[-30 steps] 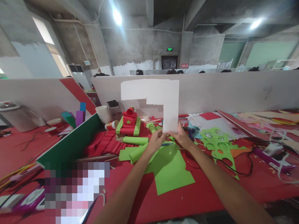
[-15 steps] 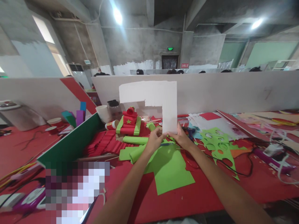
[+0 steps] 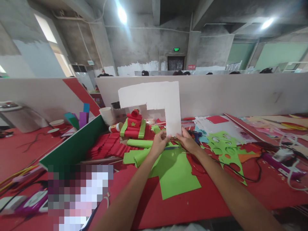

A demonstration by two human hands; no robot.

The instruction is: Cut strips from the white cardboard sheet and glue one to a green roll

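Both of my hands hold up a white L-shaped board by its lower end, its long arm reaching left at the top. The inner edge of the board is rough. My left hand is closed on its left bottom corner, and my right hand grips the right bottom corner. Below my hands lie a green sheet and a rolled green piece. Left of the board sits a red and green paper model with a yellow star.
Red pleated paper lies beside a slanted green board on the left. A green sheet with round cutouts, cables and a purple power strip are at right. A white partition runs across the back.
The white board has shifted slightly left and tilted a little, its left end lower. My right hand has moved slightly up along its edge.
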